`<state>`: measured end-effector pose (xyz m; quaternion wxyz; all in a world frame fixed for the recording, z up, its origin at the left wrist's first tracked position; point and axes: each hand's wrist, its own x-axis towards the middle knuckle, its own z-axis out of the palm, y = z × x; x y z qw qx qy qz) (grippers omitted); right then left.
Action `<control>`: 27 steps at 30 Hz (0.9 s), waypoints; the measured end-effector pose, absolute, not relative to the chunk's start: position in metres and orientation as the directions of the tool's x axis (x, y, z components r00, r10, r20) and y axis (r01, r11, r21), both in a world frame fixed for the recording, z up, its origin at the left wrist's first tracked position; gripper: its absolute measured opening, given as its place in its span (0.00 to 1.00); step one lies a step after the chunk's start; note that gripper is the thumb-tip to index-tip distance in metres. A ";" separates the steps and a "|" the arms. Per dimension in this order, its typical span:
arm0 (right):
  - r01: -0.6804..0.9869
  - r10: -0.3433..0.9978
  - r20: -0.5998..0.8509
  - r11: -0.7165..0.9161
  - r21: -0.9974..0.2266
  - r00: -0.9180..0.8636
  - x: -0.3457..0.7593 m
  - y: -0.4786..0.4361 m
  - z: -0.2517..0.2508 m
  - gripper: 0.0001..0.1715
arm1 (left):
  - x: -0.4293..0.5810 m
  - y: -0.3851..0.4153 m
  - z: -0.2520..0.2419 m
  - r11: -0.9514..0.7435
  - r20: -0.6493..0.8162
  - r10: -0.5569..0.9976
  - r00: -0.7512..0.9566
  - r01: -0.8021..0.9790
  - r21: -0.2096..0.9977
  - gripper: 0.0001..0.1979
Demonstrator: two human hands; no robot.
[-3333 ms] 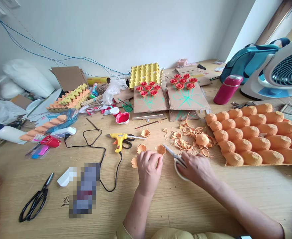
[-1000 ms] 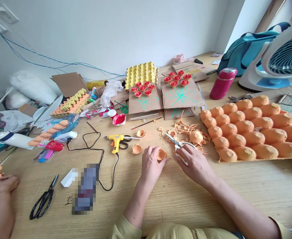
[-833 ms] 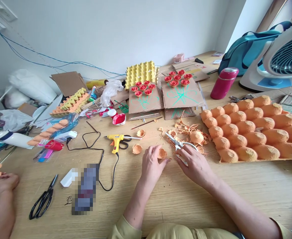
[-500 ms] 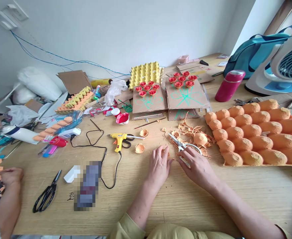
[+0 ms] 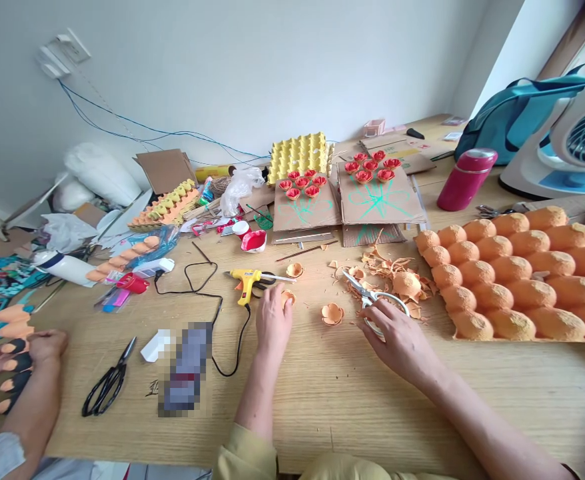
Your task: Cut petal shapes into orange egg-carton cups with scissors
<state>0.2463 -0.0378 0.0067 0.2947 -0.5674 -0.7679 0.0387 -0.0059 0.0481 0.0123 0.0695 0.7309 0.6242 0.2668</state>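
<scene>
My left hand [image 5: 274, 315] lies over the left side of a small orange egg-carton cup [image 5: 288, 297], fingers stretched forward and thumb at its rim; I see no firm grip. My right hand [image 5: 395, 333] has its fingers curled over the white handles of a pair of scissors [image 5: 367, 293], which lie on the table with blades pointing away to the left. Between my hands sits an orange petal-shaped cup [image 5: 332, 314]. Another cut cup [image 5: 295, 269] is just beyond my left hand, beside a yellow glue gun [image 5: 245, 283]. Orange scraps [image 5: 380, 257] lie behind the scissors.
A large orange egg tray [image 5: 512, 273] fills the right side. Cardboard panels [image 5: 382, 200] with red flowers stand behind. Black scissors [image 5: 107, 387] and a black cord [image 5: 221, 320] lie left. Another person's arm [image 5: 37, 393] reaches in beside a partly black carton strip.
My left hand has moved left, off the petal-shaped cup, which now shows in full, and over to the other cup. The right hand stays on the scissors. The view has shifted slightly.
</scene>
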 end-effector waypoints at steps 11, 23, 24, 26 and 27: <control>0.837 0.891 0.416 0.361 -0.411 -0.181 0.249 -0.035 0.003 0.09 | -0.008 0.060 -0.006 -0.174 0.267 0.963 0.021 0.807 0.565 0.11; 0.166 0.873 0.271 0.361 -0.918 -0.405 0.152 -0.075 0.046 0.17 | 0.030 0.127 0.042 -0.267 0.490 0.865 -0.107 0.728 0.631 0.09; 0.130 0.865 0.271 0.354 -0.926 -0.423 0.139 -0.081 0.050 0.18 | 0.037 0.140 0.047 -0.278 0.514 0.851 -0.112 0.734 0.620 0.09; 0.052 0.863 0.261 0.313 -0.948 -0.432 0.119 -0.089 0.057 0.21 | 0.045 0.161 0.055 -0.297 0.558 0.822 -0.111 0.753 0.587 0.09; 0.017 0.873 0.231 0.263 -0.965 -0.429 0.113 -0.092 0.061 0.20 | 0.046 0.170 0.058 -0.307 0.579 0.809 -0.104 0.765 0.566 0.09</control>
